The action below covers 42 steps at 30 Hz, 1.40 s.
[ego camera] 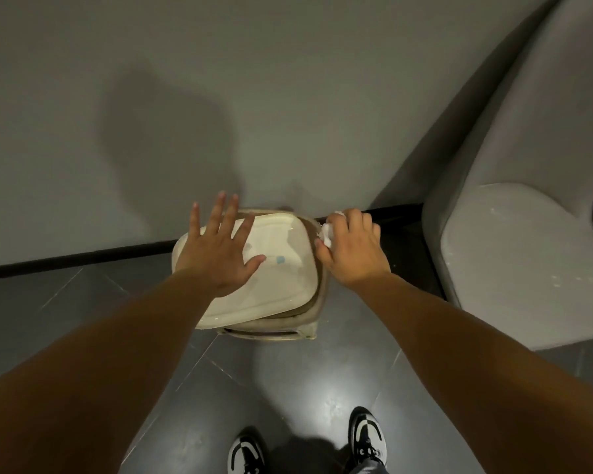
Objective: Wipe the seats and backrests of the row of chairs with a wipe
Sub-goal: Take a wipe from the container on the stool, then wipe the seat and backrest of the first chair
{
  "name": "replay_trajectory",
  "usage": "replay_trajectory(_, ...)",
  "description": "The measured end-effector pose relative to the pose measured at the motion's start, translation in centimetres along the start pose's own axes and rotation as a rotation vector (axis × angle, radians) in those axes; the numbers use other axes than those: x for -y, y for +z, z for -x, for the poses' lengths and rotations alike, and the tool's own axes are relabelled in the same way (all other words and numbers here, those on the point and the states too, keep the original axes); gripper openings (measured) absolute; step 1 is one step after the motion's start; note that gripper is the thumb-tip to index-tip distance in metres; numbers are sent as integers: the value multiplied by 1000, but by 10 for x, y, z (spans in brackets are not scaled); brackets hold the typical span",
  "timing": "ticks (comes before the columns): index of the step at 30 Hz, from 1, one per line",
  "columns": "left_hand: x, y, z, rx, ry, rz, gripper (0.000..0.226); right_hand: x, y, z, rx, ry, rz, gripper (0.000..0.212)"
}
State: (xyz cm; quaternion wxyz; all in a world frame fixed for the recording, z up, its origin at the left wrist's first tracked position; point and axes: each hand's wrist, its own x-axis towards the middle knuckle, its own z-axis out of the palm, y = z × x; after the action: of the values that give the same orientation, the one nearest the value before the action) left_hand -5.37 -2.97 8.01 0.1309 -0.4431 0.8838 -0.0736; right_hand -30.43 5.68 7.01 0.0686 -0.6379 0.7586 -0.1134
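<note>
My right hand is closed around a crumpled white wipe, held at the right rim of a cream waste bin that stands against the wall. My left hand hovers with fingers spread over the bin's tilted cream lid; whether it touches the lid I cannot tell. A grey moulded chair stands at the right, its seat and part of its backrest in view.
A grey wall with a black skirting board runs behind the bin. The floor is dark glossy tile. My two black-and-white shoes show at the bottom edge.
</note>
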Motion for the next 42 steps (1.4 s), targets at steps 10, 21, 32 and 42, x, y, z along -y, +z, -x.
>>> replay_trajectory(10,-112,-142,-31,-124,233,16,83,-102,-150,46,-86,182,-47,39)
replay_trajectory(21,-265,-296,-57,-188,387,24,82,-251,-283,106,-184,301,-147,34)
replay_trajectory(32,-378,-357,-93,-245,456,12,81,-340,-345,131,-200,366,-95,37)
replay_trajectory(42,-402,-348,-117,-108,495,117,76,-370,-369,120,-144,360,1,39)
